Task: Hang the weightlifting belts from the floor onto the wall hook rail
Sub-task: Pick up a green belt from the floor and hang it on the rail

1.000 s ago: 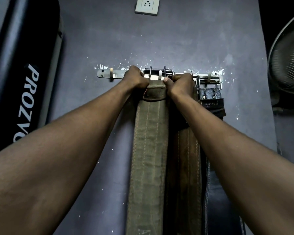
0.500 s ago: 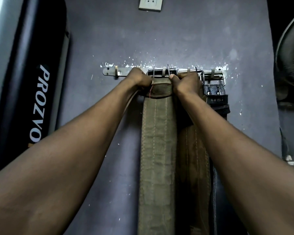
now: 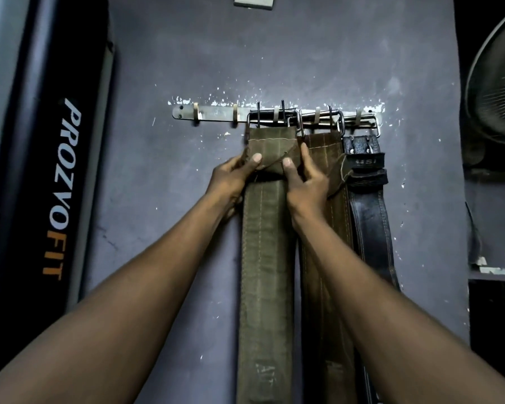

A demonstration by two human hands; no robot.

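A metal hook rail is fixed to the grey wall. Three belts hang from it by their buckles. The olive green belt is on the left, a brown belt in the middle, a black leather belt on the right. My left hand and my right hand hold the olive belt's folded top flap just below its buckle, thumbs pressed on the front. The olive belt's buckle sits over a hook on the rail.
A black upright pad marked PROZVOFIT stands at the left. A fan guard is at the right, with a shelf edge below it. A wall socket sits above the rail. Two rail hooks at the left are bare.
Both hands have come down from the buckle at the rail to the folded flap below it. The olive belt now hangs from the rail by its buckle.
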